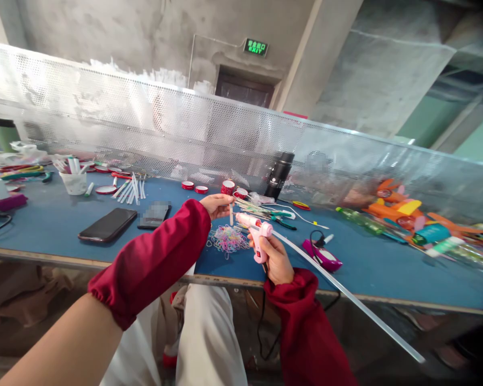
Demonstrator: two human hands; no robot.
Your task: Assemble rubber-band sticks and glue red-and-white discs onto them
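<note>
My right hand (276, 261) grips a pink hot glue gun (255, 231), its nozzle aimed left; a long clear glue stick (346, 292) trails from its back towards the lower right. My left hand (216, 204) pinches a short white stick (231, 214) upright just in front of the nozzle. Both arms wear dark red sleeve covers. Below the two hands a heap of small coloured rubber bands (228, 239) lies on the blue table (44, 225).
A black phone (107, 224) and a second device (154, 214) lie left of my hands. Red tape rolls (227, 187), a black cylinder (279, 175), green scissors (282, 216), a purple gadget (322, 255), a white cup of sticks (74, 180) and bright toys (402, 212) sit before a perforated metal screen (145, 123).
</note>
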